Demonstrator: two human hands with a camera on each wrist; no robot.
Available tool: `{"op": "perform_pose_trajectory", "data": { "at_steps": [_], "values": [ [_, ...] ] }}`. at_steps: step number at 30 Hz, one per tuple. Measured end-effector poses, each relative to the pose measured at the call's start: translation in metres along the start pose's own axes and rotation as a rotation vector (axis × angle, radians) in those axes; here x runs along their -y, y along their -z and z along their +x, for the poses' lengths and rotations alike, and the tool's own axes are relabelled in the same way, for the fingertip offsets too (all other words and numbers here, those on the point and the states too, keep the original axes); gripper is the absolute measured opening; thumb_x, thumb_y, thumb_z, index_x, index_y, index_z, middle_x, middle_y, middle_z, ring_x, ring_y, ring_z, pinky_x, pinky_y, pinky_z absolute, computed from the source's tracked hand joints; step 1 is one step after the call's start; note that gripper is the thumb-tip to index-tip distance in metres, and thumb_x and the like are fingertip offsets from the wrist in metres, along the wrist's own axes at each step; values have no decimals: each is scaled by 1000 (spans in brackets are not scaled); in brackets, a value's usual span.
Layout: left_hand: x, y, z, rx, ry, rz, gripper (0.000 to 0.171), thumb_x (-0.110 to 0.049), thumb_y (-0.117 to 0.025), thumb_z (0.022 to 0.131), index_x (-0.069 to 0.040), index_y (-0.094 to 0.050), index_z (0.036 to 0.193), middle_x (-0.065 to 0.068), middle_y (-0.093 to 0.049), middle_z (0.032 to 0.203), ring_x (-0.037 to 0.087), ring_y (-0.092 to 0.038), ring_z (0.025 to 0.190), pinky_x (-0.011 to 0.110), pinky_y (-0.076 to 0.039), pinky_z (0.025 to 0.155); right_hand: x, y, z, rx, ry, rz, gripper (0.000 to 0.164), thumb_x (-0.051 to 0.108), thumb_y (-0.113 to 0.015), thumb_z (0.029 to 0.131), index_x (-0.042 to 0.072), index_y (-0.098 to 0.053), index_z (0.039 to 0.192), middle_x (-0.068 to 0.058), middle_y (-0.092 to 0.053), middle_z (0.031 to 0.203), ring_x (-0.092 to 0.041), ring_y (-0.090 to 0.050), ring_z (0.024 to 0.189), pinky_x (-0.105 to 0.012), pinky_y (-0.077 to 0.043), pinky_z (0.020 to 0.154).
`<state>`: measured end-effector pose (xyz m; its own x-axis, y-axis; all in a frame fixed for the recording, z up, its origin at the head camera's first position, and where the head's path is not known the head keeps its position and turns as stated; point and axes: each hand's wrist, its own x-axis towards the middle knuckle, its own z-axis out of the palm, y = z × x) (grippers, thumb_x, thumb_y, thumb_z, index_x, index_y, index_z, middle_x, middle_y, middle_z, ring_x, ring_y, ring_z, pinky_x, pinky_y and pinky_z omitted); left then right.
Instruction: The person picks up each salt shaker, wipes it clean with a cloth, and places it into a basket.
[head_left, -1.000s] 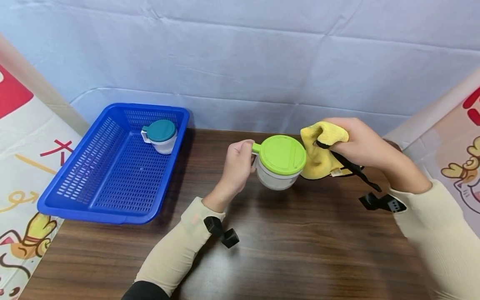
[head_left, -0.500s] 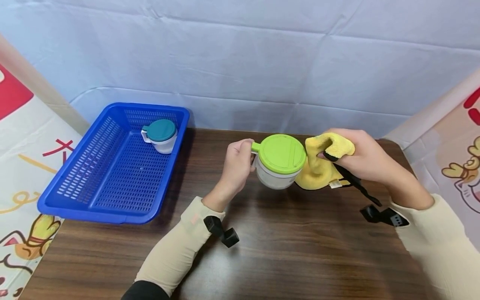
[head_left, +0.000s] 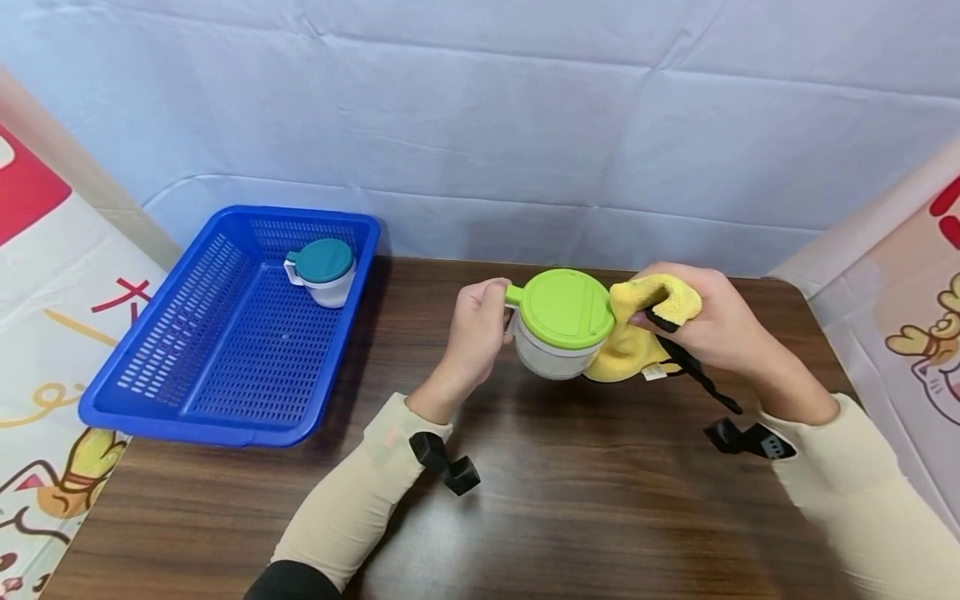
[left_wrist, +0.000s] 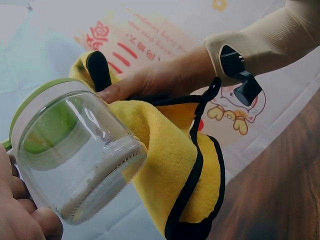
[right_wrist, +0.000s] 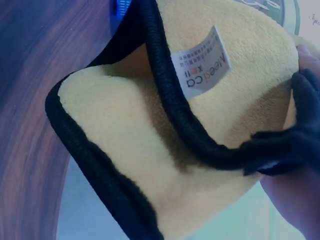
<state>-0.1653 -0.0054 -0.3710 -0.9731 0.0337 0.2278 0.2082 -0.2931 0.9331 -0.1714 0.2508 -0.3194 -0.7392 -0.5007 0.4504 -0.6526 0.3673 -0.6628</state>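
Note:
My left hand (head_left: 477, 333) grips the handle of a clear glass seasoning jar (left_wrist: 85, 155) with a light green lid (head_left: 567, 308), held up over the table and tilted a little. Its fingers curl round the handle at the jar's left side. My right hand (head_left: 712, 317) pinches a yellow cloth (left_wrist: 160, 160) with black edging and a black loop. The cloth lies against the right side of the jar, just below the lid. In the right wrist view, the folded cloth (right_wrist: 215, 120) with a white label (right_wrist: 202, 65) fills most of the frame and hides most of the jar.
A blue plastic basket (head_left: 202, 433) stands on the left of the brown wooden table (head_left: 585, 500). In its far right corner sits a second jar with a teal lid (head_left: 324, 261). Pale cloth backdrop (head_left: 480, 125) hangs behind the table.
My right hand has moved the cloth nearer to me, then slightly left along the jar's side. My left hand and the jar stay almost in place.

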Motion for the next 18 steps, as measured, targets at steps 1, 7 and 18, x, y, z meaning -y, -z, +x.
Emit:
{"op": "perform_pose_trajectory", "data": {
  "at_steps": [1, 7, 18],
  "values": [
    [0, 0, 0, -2, 5, 0, 36, -4, -33, 95, -12, -41, 61, -5, -28, 52, 7, -26, 47, 19, -27, 45, -1, -1, 0, -6, 0, 1, 39, -22, -79, 71, 2, -71, 101, 8, -70, 94, -9, -60, 80, -18, -47, 74],
    [0, 0, -1, -7, 20, 7, 35, -2, -32, 94, -12, -40, 61, -5, -28, 51, 8, -25, 46, 19, -26, 45, -2, -5, 0, -26, -11, -10, 36, -21, -76, 74, 2, -70, 101, 8, -69, 94, -10, -60, 81, -19, -46, 76],
    [-1, 1, -1, 0, 17, 15, 35, -3, -32, 94, -12, -41, 62, -5, -27, 52, 8, -25, 47, 20, -26, 45, -2, -7, 2, -51, -65, -64, 31, -13, -77, 79, 5, -71, 104, 14, -68, 95, -7, -58, 80, -19, -44, 73]
  ]
}}
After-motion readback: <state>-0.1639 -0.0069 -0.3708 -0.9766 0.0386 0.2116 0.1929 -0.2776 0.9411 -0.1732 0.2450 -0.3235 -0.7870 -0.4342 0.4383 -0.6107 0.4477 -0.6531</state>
